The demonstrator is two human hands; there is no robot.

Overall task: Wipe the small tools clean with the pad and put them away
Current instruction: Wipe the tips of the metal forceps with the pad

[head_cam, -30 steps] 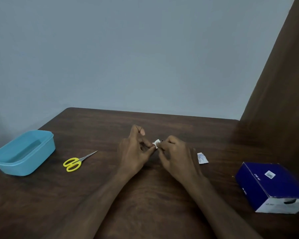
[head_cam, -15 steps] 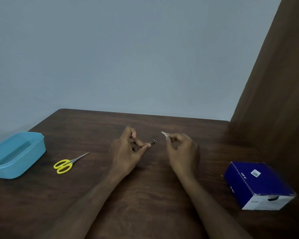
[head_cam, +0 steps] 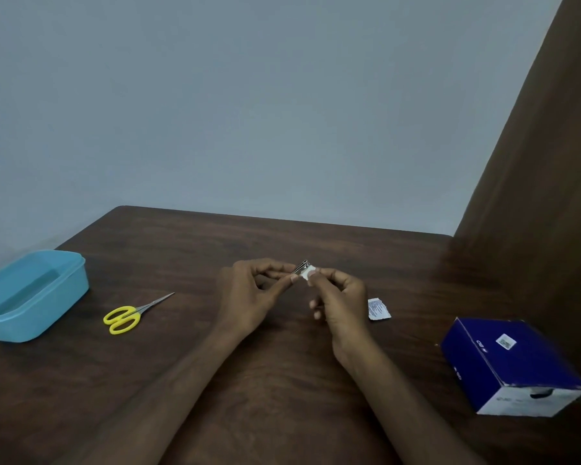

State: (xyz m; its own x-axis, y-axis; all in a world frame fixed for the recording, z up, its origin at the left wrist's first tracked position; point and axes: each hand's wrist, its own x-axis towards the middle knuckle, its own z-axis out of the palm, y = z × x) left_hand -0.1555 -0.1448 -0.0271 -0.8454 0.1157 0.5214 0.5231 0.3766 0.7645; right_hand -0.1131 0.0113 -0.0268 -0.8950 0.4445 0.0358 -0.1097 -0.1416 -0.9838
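Over the middle of the dark wooden table (head_cam: 282, 380), my left hand (head_cam: 249, 293) pinches a small metal nail clipper (head_cam: 301, 266) between thumb and fingers. My right hand (head_cam: 336, 297) pinches a small white pad (head_cam: 307, 273) and holds it against the clipper's near end. Yellow-handled scissors (head_cam: 128, 315) lie on the table to the left, blades pointing to the far right. A light blue open box (head_cam: 31, 293) stands at the left edge.
A torn white sachet (head_cam: 378, 308) lies just right of my right hand. A dark blue cardboard box (head_cam: 514, 364) sits at the right front. A brown panel (head_cam: 544, 196) rises at the right, and a grey wall stands behind the table.
Half a second ago my hands were apart, the pad lifted off the clipper. Now the right hand has brought the pad back onto the clipper.
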